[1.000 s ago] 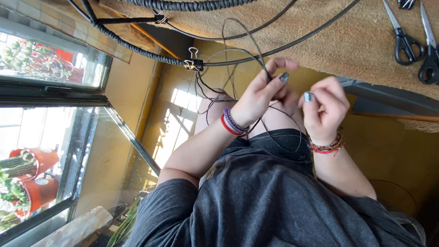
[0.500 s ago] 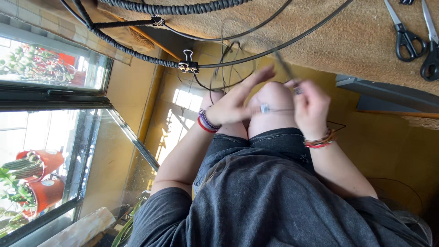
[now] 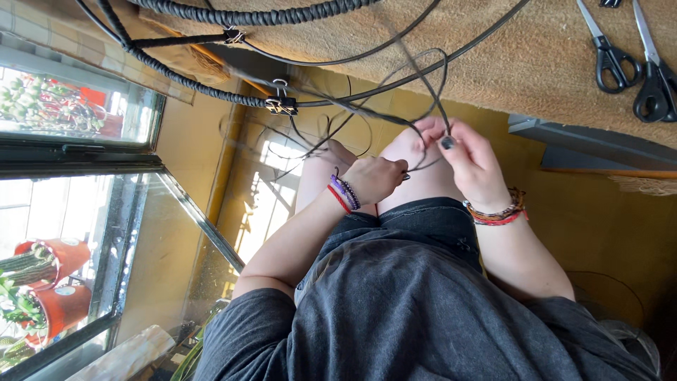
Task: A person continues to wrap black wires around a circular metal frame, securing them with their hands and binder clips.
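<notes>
Thin black cords loop loose over the knees, pinched between both hands near frame center. Left hand is closed tight on the strands; right hand nips them between thumb and fingertips. Braided black cord at 11 o'clock, held by a binder clip, looks finished up to the clip; loose strands past it are unworked. Scissors lie at 1 o'clock on the tan mat. Any knot between the fingers is hidden; the cord ends run off frame.
</notes>
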